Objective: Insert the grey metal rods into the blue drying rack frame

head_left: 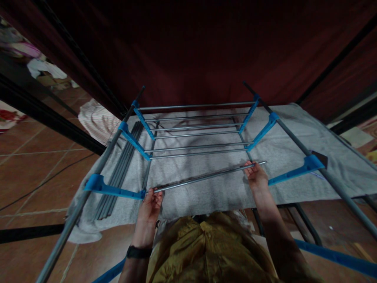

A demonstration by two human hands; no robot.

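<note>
A thin grey metal rod (203, 177) spans between my hands, slanting up to the right. My left hand (152, 204) grips its left end, right at the tip of a blue plastic bracket (114, 190). Near the rod's other end, my right hand (255, 175) pinches it, with a short length sticking out past the fingers. Just beside that hand, a second blue bracket (294, 173) angles out from the right upright pole (294, 138). Beyond the rod, several similar rods (197, 147) are fitted between blue brackets of the rack frame.
A bundle of grey tubes (119, 173) lies left on the grey cloth (203, 196) covering the table. The left pole (78, 214) slopes toward me. A dark red curtain (194, 51) hangs behind, and a striped cloth (97, 120) lies at the left. Lower blue bars (335, 255) flank me.
</note>
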